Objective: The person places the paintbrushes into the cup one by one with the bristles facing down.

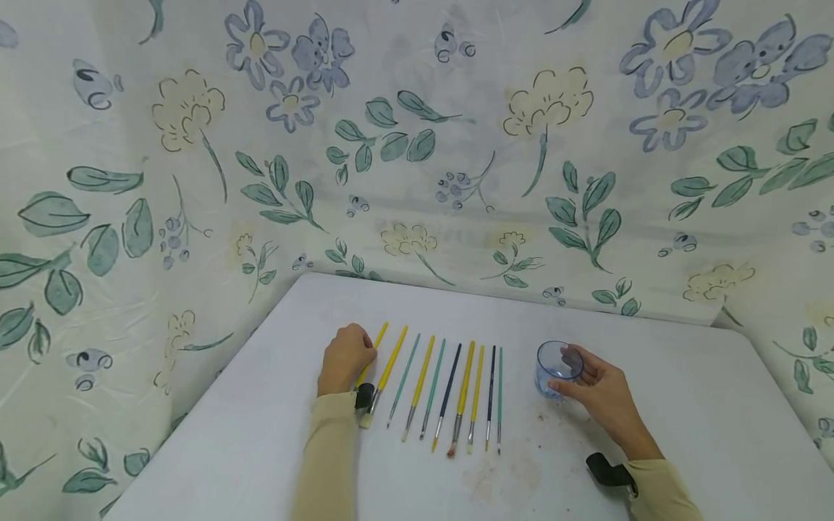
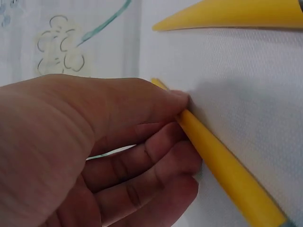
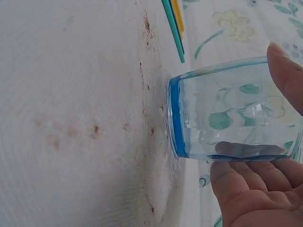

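Note:
My left hand is at the left end of a row of paintbrushes and pinches the yellow handle of the outermost paintbrush between thumb and fingers. That brush's bristle end is hidden behind the wrist in the head view. Beside it lies another yellow-handled paintbrush. Over on the right, my right hand holds a clear, blue-tinted drinking glass, thumb on one side and fingers on the other. The glass is upright, its thick blue base close to the tabletop.
Several more brushes with green, yellow and dark blue handles, such as a green one, lie side by side, bristles toward me. Brownish stains mark the white table. A floral-patterned sheet hangs behind the table and at its sides.

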Available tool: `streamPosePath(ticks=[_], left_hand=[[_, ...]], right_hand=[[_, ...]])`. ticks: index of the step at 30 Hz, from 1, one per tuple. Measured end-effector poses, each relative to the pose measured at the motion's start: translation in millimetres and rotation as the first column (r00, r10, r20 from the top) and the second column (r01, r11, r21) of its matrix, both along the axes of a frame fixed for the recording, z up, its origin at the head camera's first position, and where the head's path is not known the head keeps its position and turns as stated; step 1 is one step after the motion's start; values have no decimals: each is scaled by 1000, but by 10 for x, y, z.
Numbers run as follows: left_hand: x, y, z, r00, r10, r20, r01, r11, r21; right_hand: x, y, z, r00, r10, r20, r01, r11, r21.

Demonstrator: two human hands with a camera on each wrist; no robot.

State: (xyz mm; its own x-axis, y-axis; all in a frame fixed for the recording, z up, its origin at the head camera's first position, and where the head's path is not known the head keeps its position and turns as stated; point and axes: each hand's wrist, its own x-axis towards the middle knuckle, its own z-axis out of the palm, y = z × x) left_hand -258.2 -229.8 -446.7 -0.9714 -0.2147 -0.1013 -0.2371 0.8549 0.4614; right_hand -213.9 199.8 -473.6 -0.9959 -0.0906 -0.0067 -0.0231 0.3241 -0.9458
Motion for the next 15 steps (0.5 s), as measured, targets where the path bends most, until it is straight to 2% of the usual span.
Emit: streamPosePath(ticks=[6,11,15], left_hand=[[-23,79,11,1000,-8,-11,6,994,-105],[6,125,13,998,31,-51,-36,993,-113],[20,113,18,998,50,-47,-55,993,-103]], right_hand=[[7,-2,8,1000,-3,5,3,1000,-3],[4,-4,8,1000,0,1,0,1000,-9],[-2,-2,7,1000,-2,-5,2,1000,-2]])
